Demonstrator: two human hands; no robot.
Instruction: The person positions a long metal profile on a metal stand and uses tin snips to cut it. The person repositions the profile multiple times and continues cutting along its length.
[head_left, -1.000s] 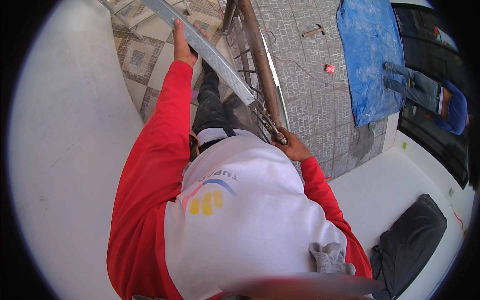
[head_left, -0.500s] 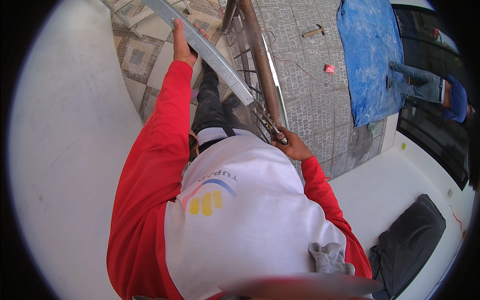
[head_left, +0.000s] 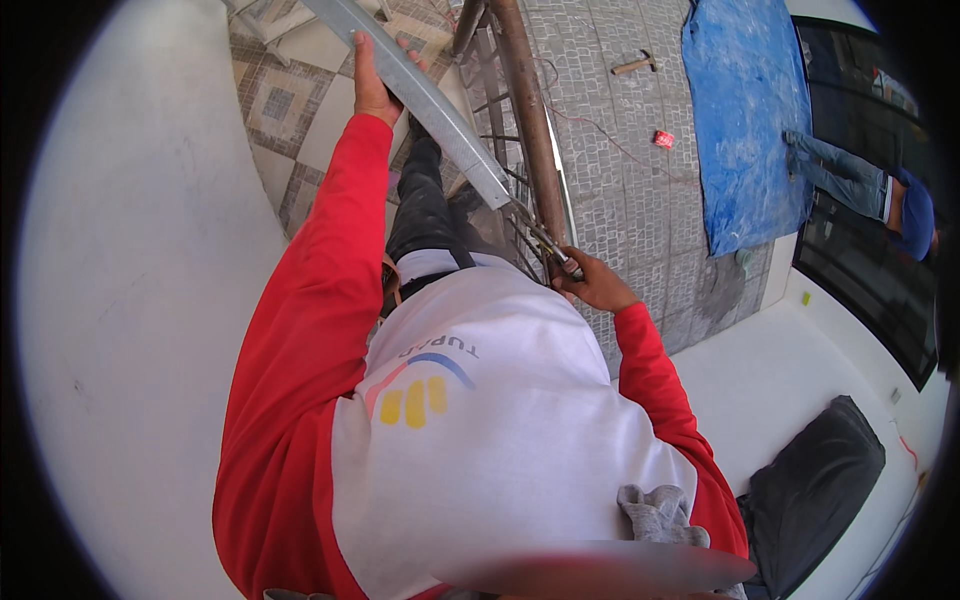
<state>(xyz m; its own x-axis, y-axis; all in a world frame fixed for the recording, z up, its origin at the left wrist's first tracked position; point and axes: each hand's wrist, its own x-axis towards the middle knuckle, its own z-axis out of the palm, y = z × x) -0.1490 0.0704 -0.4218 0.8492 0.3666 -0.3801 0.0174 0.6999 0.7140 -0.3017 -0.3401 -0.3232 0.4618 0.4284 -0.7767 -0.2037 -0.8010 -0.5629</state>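
Observation:
A long galvanized metal channel [head_left: 425,105] slants from the top edge down toward the middle of the head view. My left hand [head_left: 375,85] grips it near the upper part, thumb on the near side and fingertips showing past the far side. At the channel's lower end, a slim metal pliers-like hand tool [head_left: 541,236] meets or overlaps the corner; whether its jaws bite the metal cannot be made out. My right hand [head_left: 600,281] is closed around the handles of that tool, beside a brown scaffold pipe [head_left: 527,115].
Scaffold bars stand below the channel. On the paved floor [head_left: 620,200] lie a hammer [head_left: 634,64], a small red box [head_left: 663,140] and a blue tarp [head_left: 745,130]. Another person [head_left: 870,185] stands at the right by dark glass. A black cover [head_left: 815,490] lies lower right; a white wall [head_left: 130,250] is left.
The view has shifted slightly, so the scene sits a little further right. My right hand's fingers have shifted a little on the tool handles; my left hand keeps its grip.

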